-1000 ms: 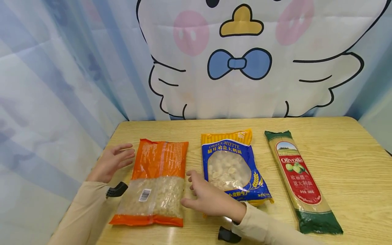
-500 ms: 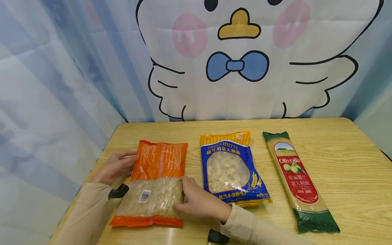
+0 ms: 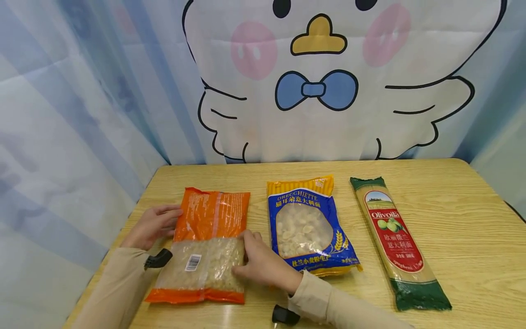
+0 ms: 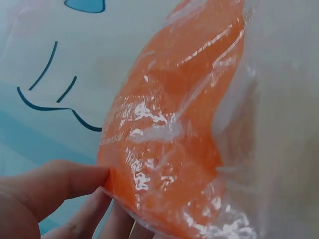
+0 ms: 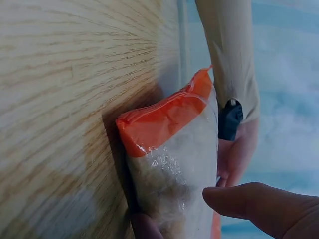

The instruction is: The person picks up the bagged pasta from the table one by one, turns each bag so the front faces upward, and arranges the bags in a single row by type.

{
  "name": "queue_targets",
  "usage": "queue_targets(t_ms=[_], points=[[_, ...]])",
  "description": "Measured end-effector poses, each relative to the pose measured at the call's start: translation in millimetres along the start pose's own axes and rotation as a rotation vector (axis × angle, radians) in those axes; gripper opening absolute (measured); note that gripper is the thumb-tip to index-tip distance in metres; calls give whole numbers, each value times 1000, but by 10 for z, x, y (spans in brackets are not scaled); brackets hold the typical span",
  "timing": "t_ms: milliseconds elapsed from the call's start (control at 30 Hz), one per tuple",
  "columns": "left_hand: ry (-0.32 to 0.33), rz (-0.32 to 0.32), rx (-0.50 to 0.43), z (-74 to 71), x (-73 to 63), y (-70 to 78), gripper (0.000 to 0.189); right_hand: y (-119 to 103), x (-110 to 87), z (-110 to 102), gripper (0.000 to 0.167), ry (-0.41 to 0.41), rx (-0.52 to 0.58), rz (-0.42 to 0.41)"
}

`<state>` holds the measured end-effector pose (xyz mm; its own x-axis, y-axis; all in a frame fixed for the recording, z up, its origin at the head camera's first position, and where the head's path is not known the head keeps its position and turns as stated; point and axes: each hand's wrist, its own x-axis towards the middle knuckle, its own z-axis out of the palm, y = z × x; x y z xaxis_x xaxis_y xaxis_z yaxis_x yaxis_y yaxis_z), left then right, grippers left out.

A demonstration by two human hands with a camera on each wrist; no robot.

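An orange and clear pasta bag [image 3: 213, 217] lies on the table with its barcode side up; small pale pieces show through the clear lower part. At its left edge, my left hand [image 3: 154, 225] pinches the orange film. The left wrist view shows the thumb [image 4: 75, 181] on top and the fingers partly hidden behind the bag. On the right edge, lower down, my right hand [image 3: 267, 262] grips the bag. The right wrist view has its thumb [image 5: 249, 199] over the upper face and a fingertip [image 5: 144, 226] at the underside.
A blue and yellow orecchiette bag [image 3: 306, 228] lies just right of my right hand. Farther right is a long spaghetti packet [image 3: 400, 242] with green ends. A patterned curtain [image 3: 312, 128] hangs behind the wooden table [image 3: 464, 219].
Both hands have come in from beside the orange pasta bag and taken hold of its edges, the left moving right and the right moving left. The bag lies almost where it was.
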<state>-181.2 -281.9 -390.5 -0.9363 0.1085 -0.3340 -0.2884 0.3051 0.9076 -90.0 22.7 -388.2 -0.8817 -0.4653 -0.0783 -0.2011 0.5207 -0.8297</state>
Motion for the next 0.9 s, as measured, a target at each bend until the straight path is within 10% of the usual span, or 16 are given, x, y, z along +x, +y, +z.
queue_targets(t_ms=[900], points=[[-65,26,-169,44,-204,158,73,15,71,105,55,87,15,3]])
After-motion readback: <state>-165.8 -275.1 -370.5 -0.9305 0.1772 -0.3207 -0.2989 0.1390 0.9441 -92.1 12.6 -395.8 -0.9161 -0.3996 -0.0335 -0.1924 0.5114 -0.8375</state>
